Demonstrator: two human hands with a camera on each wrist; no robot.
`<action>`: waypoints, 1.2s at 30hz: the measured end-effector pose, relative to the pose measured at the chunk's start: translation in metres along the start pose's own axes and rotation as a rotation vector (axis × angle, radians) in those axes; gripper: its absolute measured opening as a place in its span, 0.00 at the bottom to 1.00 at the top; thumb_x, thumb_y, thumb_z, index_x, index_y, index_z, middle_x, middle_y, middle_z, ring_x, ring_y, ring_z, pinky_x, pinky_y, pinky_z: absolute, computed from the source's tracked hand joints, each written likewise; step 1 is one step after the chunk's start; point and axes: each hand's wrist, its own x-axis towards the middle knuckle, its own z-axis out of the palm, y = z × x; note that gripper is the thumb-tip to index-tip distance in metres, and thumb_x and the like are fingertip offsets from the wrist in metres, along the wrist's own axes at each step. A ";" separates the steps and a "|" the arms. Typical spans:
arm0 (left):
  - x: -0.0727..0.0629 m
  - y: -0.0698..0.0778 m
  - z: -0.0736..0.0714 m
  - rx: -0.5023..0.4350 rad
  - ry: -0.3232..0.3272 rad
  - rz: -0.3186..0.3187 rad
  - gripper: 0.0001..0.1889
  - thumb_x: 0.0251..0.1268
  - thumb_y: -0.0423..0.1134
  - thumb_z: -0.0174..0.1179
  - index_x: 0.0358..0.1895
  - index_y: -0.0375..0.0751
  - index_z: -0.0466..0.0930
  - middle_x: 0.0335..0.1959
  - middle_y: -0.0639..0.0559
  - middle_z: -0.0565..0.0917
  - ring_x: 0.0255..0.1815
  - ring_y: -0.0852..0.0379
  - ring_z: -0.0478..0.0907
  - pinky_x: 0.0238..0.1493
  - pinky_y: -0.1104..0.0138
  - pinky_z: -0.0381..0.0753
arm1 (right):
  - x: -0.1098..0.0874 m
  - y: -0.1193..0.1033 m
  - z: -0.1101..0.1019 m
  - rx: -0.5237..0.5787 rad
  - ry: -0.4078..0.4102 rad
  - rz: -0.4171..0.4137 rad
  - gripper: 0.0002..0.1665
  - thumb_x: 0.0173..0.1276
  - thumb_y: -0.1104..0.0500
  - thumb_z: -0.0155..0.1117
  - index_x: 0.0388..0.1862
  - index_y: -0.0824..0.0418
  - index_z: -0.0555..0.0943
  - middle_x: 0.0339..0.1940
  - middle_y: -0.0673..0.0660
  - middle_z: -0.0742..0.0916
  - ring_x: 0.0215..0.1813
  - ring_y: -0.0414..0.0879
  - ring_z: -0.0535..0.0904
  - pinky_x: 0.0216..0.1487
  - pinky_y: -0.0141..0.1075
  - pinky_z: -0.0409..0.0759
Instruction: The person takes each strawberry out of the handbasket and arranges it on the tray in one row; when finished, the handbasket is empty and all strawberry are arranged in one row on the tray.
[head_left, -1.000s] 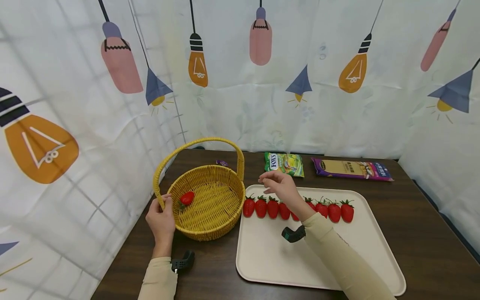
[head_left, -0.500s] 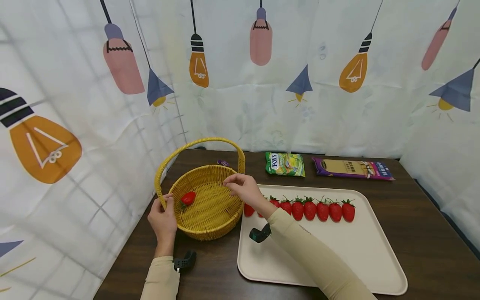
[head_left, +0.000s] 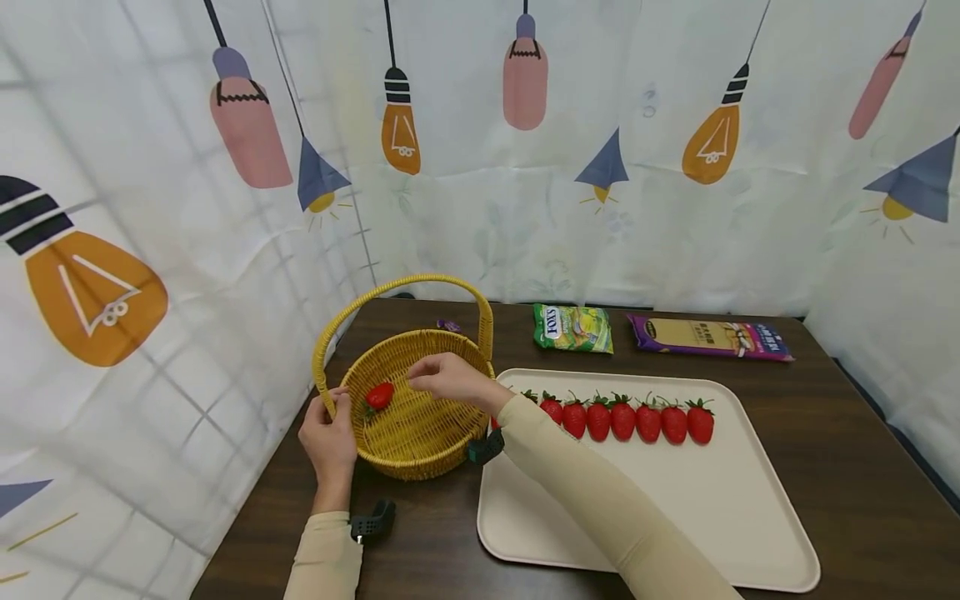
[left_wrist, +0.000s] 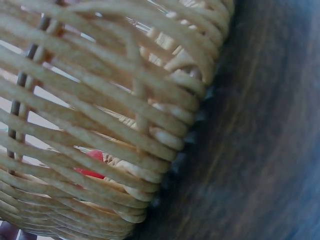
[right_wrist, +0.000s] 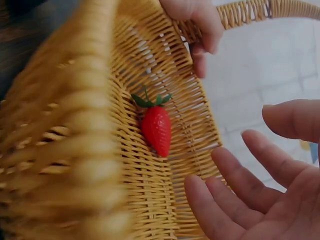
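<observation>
A yellow wicker basket with a tall arched handle stands at the left of the table. Inside lies one strawberry, its green leaves showing clearly in the right wrist view. My left hand grips the basket where the handle meets the rim. Over the basket's inside, my right hand reaches in from the right. Its fingers are spread, holding nothing, a little apart from the strawberry. Woven wall fills much of the left wrist view, with a bit of the red strawberry behind the strands.
A cream tray lies right of the basket, bearing a row of several strawberries partly hidden by my right arm. Behind it lie a green candy bag and a long purple packet. A small purple wrapper sits behind the basket.
My right hand has moved left from above the tray's strawberries to over the basket's inside. My left hand keeps its grip on the basket.
</observation>
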 end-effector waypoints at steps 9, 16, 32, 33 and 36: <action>0.005 -0.021 0.002 0.026 0.007 0.005 0.11 0.70 0.38 0.58 0.40 0.31 0.84 0.41 0.43 0.85 0.25 0.67 0.69 0.26 0.75 0.64 | 0.031 -0.002 0.008 0.062 0.058 -0.044 0.17 0.73 0.53 0.60 0.55 0.60 0.81 0.48 0.49 0.84 0.58 0.55 0.78 0.54 0.51 0.78; 0.004 -0.007 0.004 -0.002 0.004 0.027 0.09 0.69 0.33 0.58 0.38 0.26 0.82 0.42 0.39 0.85 0.27 0.69 0.71 0.27 0.75 0.65 | 0.048 0.003 0.006 0.142 0.064 -0.007 0.18 0.72 0.53 0.61 0.57 0.60 0.81 0.52 0.50 0.83 0.61 0.56 0.76 0.56 0.52 0.77; 0.005 -0.021 0.006 0.000 0.009 0.038 0.10 0.69 0.35 0.59 0.38 0.29 0.83 0.42 0.42 0.86 0.29 0.70 0.73 0.28 0.76 0.67 | 0.063 0.016 0.013 -0.106 -0.159 -0.028 0.28 0.70 0.55 0.63 0.67 0.61 0.74 0.63 0.55 0.80 0.51 0.45 0.81 0.50 0.43 0.81; 0.005 -0.021 0.005 0.003 0.009 0.035 0.10 0.69 0.36 0.59 0.38 0.29 0.83 0.42 0.42 0.86 0.29 0.69 0.73 0.27 0.76 0.66 | 0.063 0.016 0.014 -0.123 -0.164 -0.022 0.28 0.69 0.55 0.64 0.67 0.61 0.74 0.64 0.56 0.79 0.52 0.46 0.81 0.49 0.42 0.81; 0.004 -0.022 0.003 0.001 0.012 0.022 0.11 0.69 0.37 0.59 0.39 0.29 0.83 0.41 0.42 0.86 0.25 0.67 0.71 0.25 0.75 0.65 | 0.066 0.018 0.019 -0.167 -0.182 -0.019 0.30 0.69 0.56 0.65 0.68 0.59 0.73 0.67 0.56 0.77 0.51 0.48 0.82 0.48 0.41 0.81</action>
